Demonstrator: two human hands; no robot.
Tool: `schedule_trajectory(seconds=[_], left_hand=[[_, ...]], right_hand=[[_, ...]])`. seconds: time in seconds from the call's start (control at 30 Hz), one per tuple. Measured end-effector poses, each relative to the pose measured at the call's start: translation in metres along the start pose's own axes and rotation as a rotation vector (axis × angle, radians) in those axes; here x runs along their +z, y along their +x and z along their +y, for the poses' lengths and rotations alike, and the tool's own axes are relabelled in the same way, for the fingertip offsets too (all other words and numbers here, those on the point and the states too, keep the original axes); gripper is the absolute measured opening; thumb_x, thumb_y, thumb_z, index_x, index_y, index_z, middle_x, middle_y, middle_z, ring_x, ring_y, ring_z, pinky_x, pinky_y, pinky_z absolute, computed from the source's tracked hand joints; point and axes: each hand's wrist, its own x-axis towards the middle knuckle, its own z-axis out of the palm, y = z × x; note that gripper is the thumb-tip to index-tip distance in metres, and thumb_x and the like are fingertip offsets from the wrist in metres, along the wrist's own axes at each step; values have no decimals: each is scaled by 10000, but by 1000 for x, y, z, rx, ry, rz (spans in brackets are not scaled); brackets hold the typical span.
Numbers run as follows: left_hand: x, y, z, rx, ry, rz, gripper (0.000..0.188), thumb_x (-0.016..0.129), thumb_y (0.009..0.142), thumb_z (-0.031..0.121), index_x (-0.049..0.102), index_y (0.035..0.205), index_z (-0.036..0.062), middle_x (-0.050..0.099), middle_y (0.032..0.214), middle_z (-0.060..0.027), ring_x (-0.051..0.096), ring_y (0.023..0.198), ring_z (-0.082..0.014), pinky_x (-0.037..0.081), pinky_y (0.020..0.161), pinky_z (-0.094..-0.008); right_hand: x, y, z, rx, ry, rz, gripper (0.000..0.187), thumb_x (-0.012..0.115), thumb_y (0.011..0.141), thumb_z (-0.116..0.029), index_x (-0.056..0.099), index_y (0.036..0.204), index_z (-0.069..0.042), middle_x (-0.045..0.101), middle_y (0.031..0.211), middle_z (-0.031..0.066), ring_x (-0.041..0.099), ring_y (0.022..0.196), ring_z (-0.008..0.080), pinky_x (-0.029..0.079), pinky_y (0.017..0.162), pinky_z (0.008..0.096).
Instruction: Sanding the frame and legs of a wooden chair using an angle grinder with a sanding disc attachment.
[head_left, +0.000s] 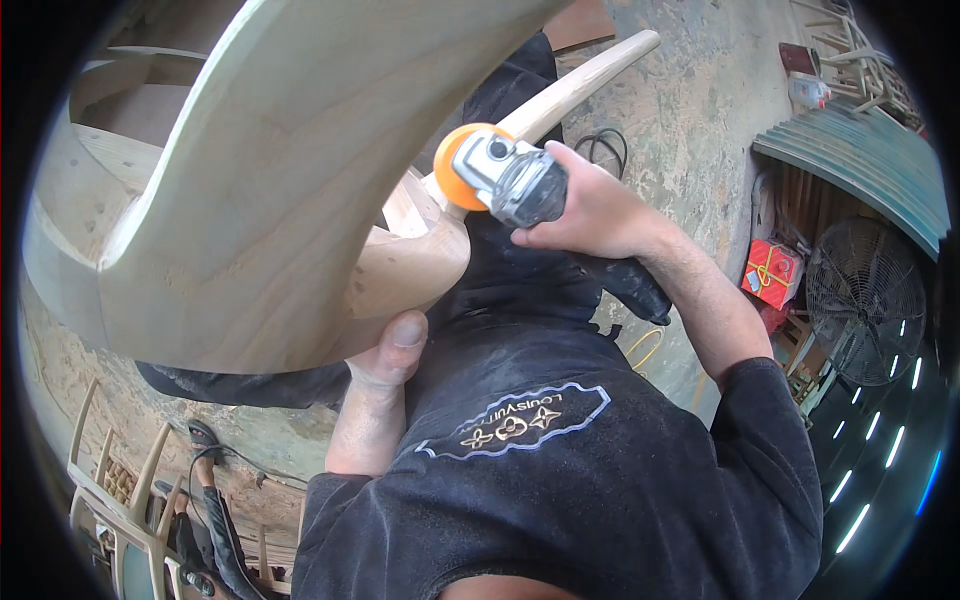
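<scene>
Both hands are busy and well apart: the left hand presses up against the underside of an unfinished wooden chair frame, thumb flat on the pale wood at its lower edge, while the right hand is wrapped tight around the body of an angle grinder. That chair frame fills the upper left of the view, tipped over so that a broad curved rail sweeps across the top and a slim leg juts toward the upper right. The grinder sits just beside the frame's carved joint, its orange sanding disc touching or nearly touching the wood where the leg meets the seat rail; I cannot tell which. Below lies a dusty concrete floor with a black cable coil. At the right edge stand a round fan and a red box. More bare chair frames stack at lower left.
</scene>
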Motion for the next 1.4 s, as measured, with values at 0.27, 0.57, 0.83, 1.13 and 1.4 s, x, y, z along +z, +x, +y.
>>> schedule_trajectory(seconds=[0.27,0.57,0.83,1.13,1.4], left_hand=[[-5,-2,-8,36,-78,-70,874,849,798,450,448,1450,28,513,1370,-112,523,1254,-258,444,1053,-430],[-6,-2,-15,62,-57,-68,880,848,792,472,466,1447,25,518,1385,-123,532,1261,-266,444,1059,-435],[-9,-2,-18,49,-98,-108,836,861,792,449,505,1420,27,538,1359,-117,537,1252,-263,462,1042,-418],[-10,-2,-14,38,-96,-120,819,861,794,439,514,1413,31,541,1355,-111,541,1244,-261,465,1036,-418],[-8,-1,-13,39,-126,-149,791,864,799,411,524,1408,38,542,1356,-106,541,1246,-259,466,1034,-422]], right_hand=[[7,6,-6,27,-107,-61,1036,878,739,-408,341,1459,110,635,1251,301,661,1174,349,547,1001,390],[-12,8,-4,80,-133,-32,1034,886,716,-412,366,1437,117,636,1266,292,650,1186,347,526,1021,377],[-70,0,52,170,143,170,788,916,733,-280,512,1341,15,679,1188,144,662,1110,215,536,969,343],[-40,-4,-4,74,-15,75,842,904,737,-315,486,1382,28,665,1195,155,645,1110,211,513,984,334],[-12,22,-13,-11,-61,-110,989,873,728,-375,386,1408,152,648,1237,289,655,1178,308,508,1042,361]])
